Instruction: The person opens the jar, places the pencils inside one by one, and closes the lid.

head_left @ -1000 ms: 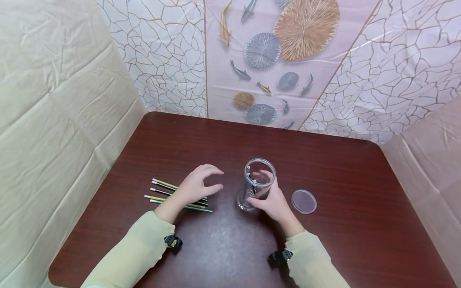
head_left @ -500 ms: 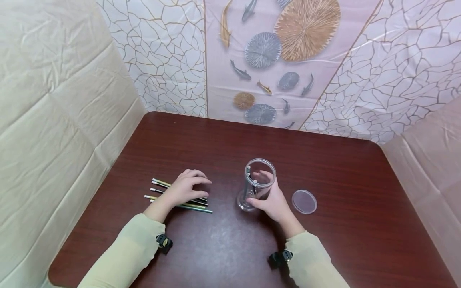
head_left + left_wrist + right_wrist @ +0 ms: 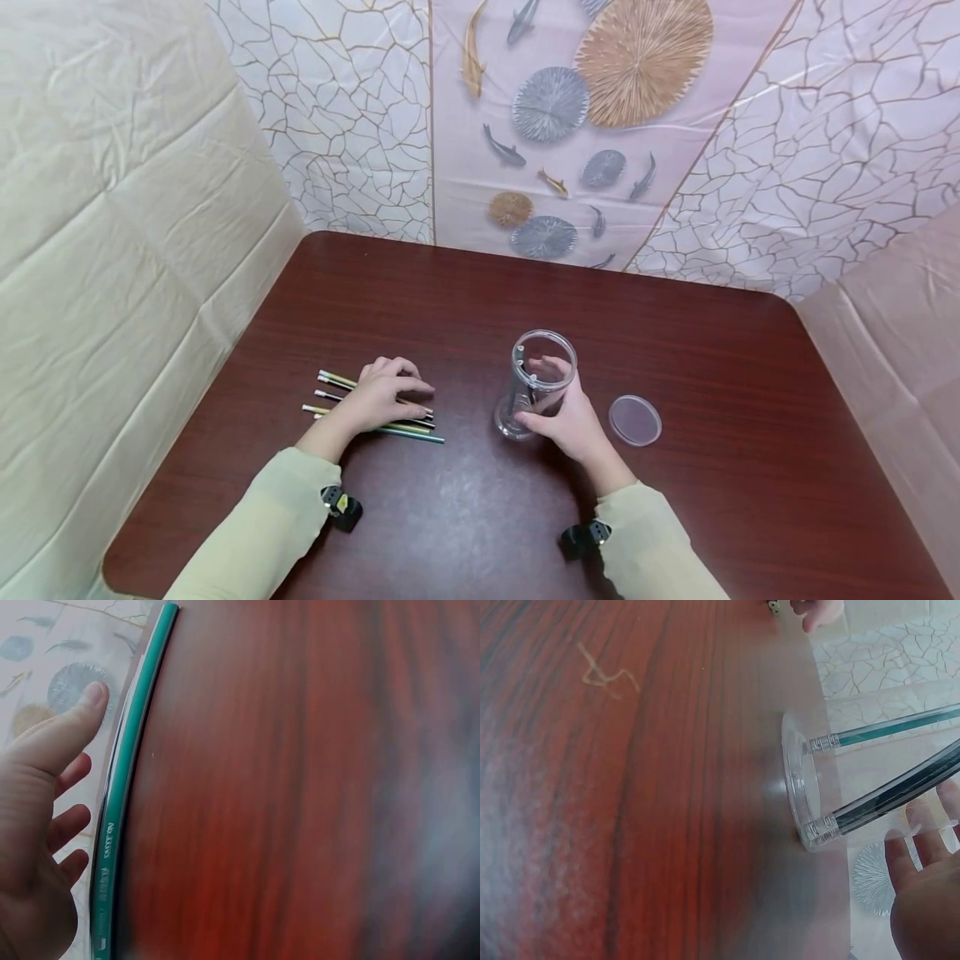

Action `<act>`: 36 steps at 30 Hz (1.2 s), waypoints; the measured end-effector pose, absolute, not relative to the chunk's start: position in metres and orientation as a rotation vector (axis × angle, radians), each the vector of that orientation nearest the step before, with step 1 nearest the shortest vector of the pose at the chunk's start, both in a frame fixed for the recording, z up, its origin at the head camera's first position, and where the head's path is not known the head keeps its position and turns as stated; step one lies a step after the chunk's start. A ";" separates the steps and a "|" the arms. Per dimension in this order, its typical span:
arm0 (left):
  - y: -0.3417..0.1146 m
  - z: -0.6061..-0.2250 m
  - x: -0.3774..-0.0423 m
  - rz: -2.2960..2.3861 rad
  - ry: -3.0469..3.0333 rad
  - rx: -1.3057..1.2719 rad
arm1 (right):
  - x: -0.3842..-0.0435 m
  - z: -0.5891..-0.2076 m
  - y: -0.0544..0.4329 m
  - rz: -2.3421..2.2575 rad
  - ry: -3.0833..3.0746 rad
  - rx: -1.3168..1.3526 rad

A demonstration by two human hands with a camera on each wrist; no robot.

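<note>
The right hand grips a jar, a lid beside it; the left hand, thumb and fingers apart, is over pencils.

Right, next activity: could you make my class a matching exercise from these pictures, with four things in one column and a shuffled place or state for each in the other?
Column one
1. Left hand
2. Right hand
3. Clear jar
4. Clear disc

Column two
A. Has pencils inside
B. Lies flat on the table
C. Is over the loose pencils
D. Grips the jar

Right pairs
1-C, 2-D, 3-A, 4-B
</note>
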State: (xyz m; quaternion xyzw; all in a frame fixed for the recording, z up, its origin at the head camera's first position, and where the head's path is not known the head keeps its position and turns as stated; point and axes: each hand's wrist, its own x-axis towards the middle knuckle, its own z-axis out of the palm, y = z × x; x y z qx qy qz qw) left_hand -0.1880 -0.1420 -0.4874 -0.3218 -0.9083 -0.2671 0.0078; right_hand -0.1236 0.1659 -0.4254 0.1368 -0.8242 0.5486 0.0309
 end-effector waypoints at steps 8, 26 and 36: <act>-0.142 -0.496 -0.187 -0.795 -2.853 -0.996 | -0.123 -0.425 0.166 1.697 -2.542 0.402; -0.137 -0.498 -0.185 -0.809 -2.890 -0.942 | -0.123 -0.424 0.167 1.725 -2.545 0.409; -0.135 -0.492 -0.188 -0.892 -2.851 -0.978 | -0.123 -0.427 0.168 1.719 -2.540 0.415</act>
